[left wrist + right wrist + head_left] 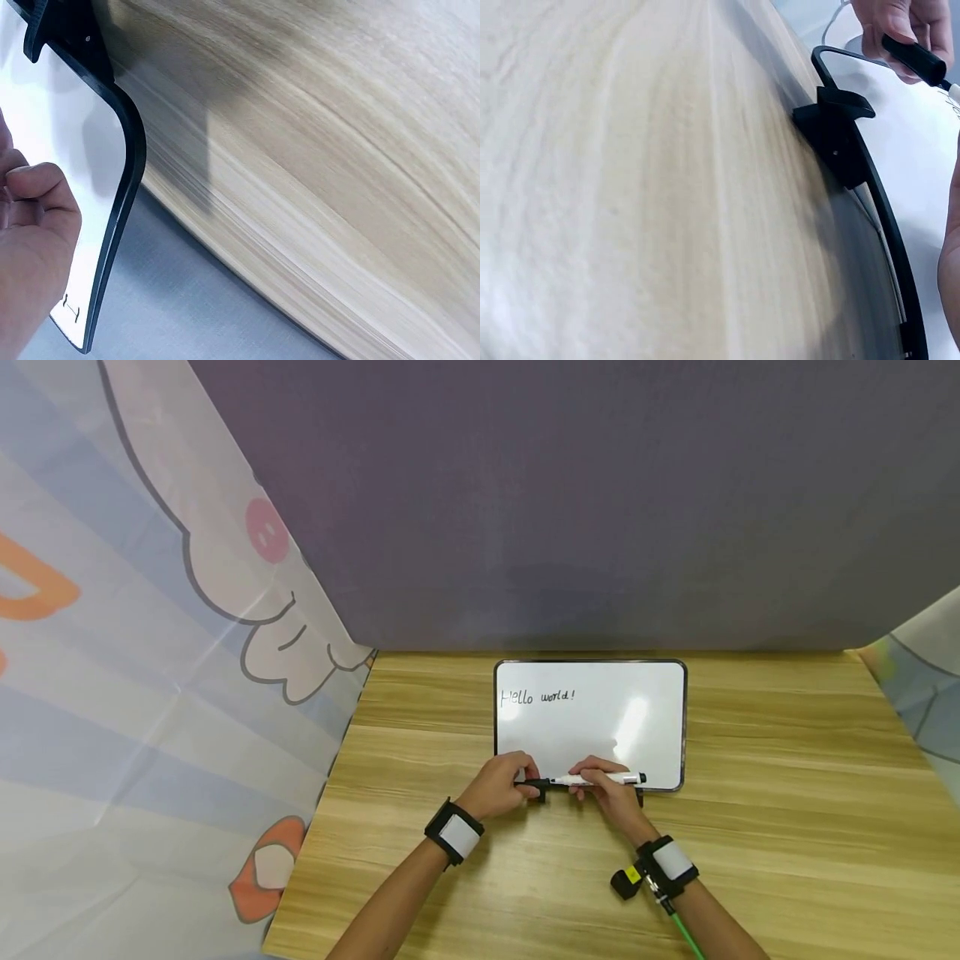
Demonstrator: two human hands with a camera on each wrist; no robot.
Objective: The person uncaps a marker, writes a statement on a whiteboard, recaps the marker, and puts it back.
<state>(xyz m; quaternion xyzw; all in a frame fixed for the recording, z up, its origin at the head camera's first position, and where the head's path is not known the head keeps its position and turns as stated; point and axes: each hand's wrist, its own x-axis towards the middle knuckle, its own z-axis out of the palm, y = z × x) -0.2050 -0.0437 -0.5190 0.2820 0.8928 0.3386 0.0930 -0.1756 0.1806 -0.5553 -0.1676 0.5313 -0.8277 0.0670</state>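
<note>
A small whiteboard with a black frame lies on the wooden table; "Hello world!" is written at its top left. At its near edge both hands hold a white marker lying crosswise. My left hand pinches the black cap at the marker's left end. My right hand grips the white barrel. The right wrist view shows the left hand's fingers curled on the cap, right at the marker's tip. Whether cap and marker are joined I cannot tell. In the left wrist view my left hand hovers over the board.
A grey backdrop stands behind the table. A printed cartoon cloth hangs along the left side, another at the far right. Black clip feet stick out from the board's frame. Bare wood lies left, right and in front of the board.
</note>
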